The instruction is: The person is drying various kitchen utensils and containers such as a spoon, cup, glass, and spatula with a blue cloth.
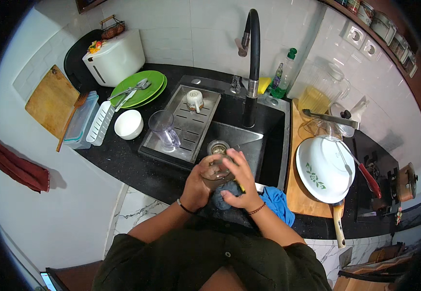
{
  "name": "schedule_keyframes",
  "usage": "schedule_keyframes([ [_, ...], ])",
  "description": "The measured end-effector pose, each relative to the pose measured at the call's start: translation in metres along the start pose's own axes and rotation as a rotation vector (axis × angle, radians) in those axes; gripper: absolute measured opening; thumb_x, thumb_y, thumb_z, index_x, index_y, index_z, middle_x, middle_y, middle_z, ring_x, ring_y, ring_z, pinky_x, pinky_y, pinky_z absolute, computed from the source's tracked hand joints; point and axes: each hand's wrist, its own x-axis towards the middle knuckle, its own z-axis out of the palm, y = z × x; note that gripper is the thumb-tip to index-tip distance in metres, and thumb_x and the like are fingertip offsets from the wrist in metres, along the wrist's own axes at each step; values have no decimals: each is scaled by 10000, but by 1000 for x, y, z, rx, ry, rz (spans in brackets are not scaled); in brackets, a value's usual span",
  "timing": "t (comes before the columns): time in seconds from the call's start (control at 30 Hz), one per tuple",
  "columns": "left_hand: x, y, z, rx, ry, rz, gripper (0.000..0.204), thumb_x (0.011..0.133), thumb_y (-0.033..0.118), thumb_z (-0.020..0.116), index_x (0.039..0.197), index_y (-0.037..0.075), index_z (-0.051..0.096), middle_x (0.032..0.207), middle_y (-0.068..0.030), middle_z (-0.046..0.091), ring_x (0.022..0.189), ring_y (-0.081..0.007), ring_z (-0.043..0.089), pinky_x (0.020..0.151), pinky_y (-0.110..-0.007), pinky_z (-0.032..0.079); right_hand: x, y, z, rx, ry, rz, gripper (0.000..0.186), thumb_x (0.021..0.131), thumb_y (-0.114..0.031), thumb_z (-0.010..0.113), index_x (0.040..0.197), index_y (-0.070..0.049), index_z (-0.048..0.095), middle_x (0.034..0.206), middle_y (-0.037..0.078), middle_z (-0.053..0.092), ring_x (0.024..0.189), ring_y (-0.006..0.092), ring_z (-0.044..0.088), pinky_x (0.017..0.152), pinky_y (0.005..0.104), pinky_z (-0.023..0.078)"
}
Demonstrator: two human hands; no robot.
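Over the near edge of the black sink (268, 121), my two hands are around a clear drinking glass (214, 173). My left hand (197, 186) wraps its left side. My right hand (243, 180) curves over its top and right side, the fingers slightly blurred and the thumb lower down. A dark grey cloth (226, 196) sits beneath the glass, by the right thumb; whether that hand grips it I cannot tell. Just left of the sink bowl, a slotted metal drain tray (189, 127) carries a clear plastic jug (164, 127) and a small white cup (194, 100).
A black faucet (254, 58) arches over the sink. Left stand a white bowl (129, 124) and green plates (153, 82) with cutlery. Right, a wooden board (293, 191) bears an upturned white pan (326, 169), a whisk and a glass pitcher. A blue cloth (277, 206) hangs at the front edge.
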Motion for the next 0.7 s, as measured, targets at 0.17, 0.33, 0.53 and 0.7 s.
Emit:
schedule_keyframes([
  [0.17,7,13,-12,-215,-54,-245,487,809,314,375,1178,7,450,1041,-147,584,950,-245,568,861,-364,445,-12,12,7,403,177,248,547,727,-125,577,1252,-14,466,1191,165,534,1134,263,495,987,331,340],
  [0.33,6,10,-14,-283,-161,-307,498,808,316,356,1181,-1,445,1044,-128,562,957,-222,561,847,-352,448,-2,-2,-6,435,144,618,273,756,36,521,1021,5,576,934,59,595,874,123,542,807,249,416],
  [0.53,6,6,-7,-144,43,-319,589,869,486,362,1204,6,424,1064,-110,550,995,-217,546,872,-331,434,2,-14,-12,498,159,648,67,775,-12,513,830,2,550,828,17,541,776,94,490,721,211,382],
  [0.7,-4,30,-11,922,-256,537,382,798,411,597,984,77,613,1025,-90,567,1028,-236,511,863,-357,397,6,-18,-22,557,214,730,49,760,-26,513,798,-13,542,807,-2,509,724,69,436,671,199,347],
])
